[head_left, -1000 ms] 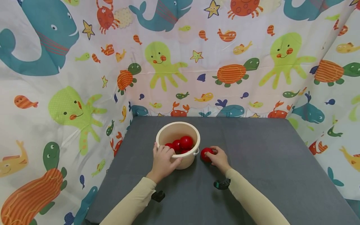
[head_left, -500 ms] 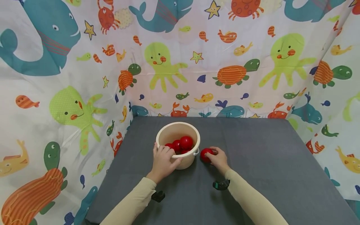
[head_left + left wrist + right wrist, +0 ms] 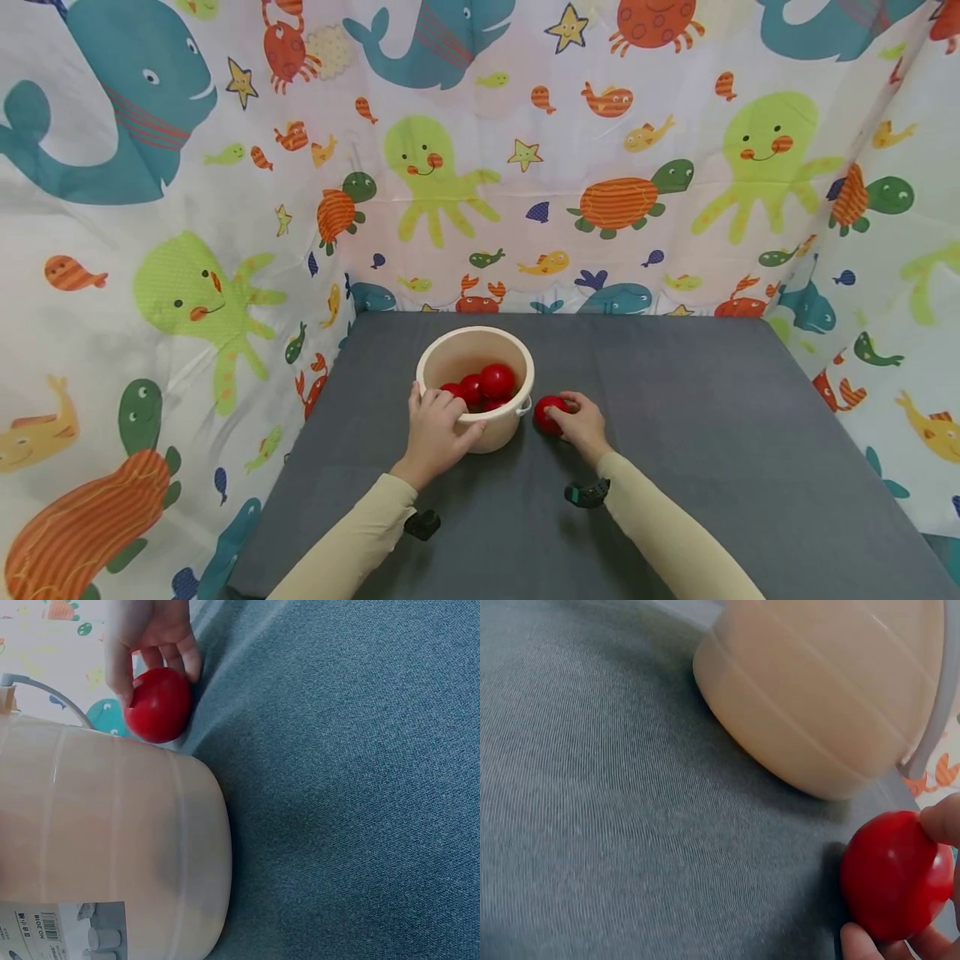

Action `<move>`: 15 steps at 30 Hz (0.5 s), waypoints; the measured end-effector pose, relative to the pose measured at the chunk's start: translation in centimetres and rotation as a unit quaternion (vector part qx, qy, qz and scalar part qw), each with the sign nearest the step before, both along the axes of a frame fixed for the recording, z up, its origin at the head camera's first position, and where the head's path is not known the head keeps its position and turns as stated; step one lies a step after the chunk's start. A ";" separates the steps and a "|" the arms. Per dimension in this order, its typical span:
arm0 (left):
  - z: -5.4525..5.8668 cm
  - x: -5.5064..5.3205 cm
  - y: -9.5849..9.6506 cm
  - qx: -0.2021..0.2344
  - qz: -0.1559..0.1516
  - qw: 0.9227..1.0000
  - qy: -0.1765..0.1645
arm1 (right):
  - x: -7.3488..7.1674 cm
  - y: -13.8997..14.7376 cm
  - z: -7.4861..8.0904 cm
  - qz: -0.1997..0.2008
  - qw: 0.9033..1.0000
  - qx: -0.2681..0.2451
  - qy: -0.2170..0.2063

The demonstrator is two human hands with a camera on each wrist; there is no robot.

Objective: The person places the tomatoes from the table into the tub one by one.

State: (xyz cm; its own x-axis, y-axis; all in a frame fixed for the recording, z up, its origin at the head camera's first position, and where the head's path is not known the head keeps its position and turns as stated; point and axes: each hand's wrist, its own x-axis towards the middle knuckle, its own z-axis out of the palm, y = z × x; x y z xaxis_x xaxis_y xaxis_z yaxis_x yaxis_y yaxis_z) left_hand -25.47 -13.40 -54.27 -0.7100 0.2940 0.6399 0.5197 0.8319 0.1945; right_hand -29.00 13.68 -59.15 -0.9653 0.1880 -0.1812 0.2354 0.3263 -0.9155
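Observation:
A cream plastic bucket point(image 3: 495, 432) stands upright on the grey cloth, with several red balls point(image 3: 497, 381) inside it. My left hand point(image 3: 437, 433) grips the near left part of its rim, fingers over the edge and thumb along the outside. Just right of the bucket, my right hand point(image 3: 587, 425) holds another red ball point(image 3: 550, 414) between thumb and fingers. In the right wrist view this red ball point(image 3: 892, 874) sits low beside the bucket, with the thumb on top and fingertips underneath. The left wrist view shows the bucket's side wall point(image 3: 150, 825) up close.
Grey cloth point(image 3: 675, 400) covers the table. White curtains point(image 3: 525, 100) printed with sea animals rise at the back and both sides. A pale handle point(image 3: 937, 697) hangs on the bucket's side, and a printed label point(image 3: 67, 930) is stuck to its wall.
My right wrist has edged slightly left, the red ball barely shifting with it. The left hand keeps its hold on the bucket's rim, which stays in place.

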 end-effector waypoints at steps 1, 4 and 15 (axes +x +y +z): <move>0.0 0.0 0.0 0.000 -0.001 1.000 -0.002 | 0.0 -0.1 0.0 -0.005 1.000 -0.003 -0.002; -0.1 0.0 0.1 0.003 -0.002 1.000 -0.007 | 0.0 -0.2 0.0 -0.007 1.000 -0.011 -0.009; 0.2 0.2 0.1 0.005 -0.003 1.000 0.000 | -0.6 2.9 1.6 0.001 1.000 -0.014 -0.022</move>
State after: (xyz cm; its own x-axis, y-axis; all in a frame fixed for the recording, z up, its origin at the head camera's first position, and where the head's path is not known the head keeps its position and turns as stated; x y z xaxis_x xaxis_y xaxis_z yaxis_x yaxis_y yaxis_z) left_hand -25.32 -13.26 -54.06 -0.7080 0.2907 0.6437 0.5243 0.8270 0.2032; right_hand -29.56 16.62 -57.51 -0.9565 0.1804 -0.2293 0.2756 0.3007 -0.9131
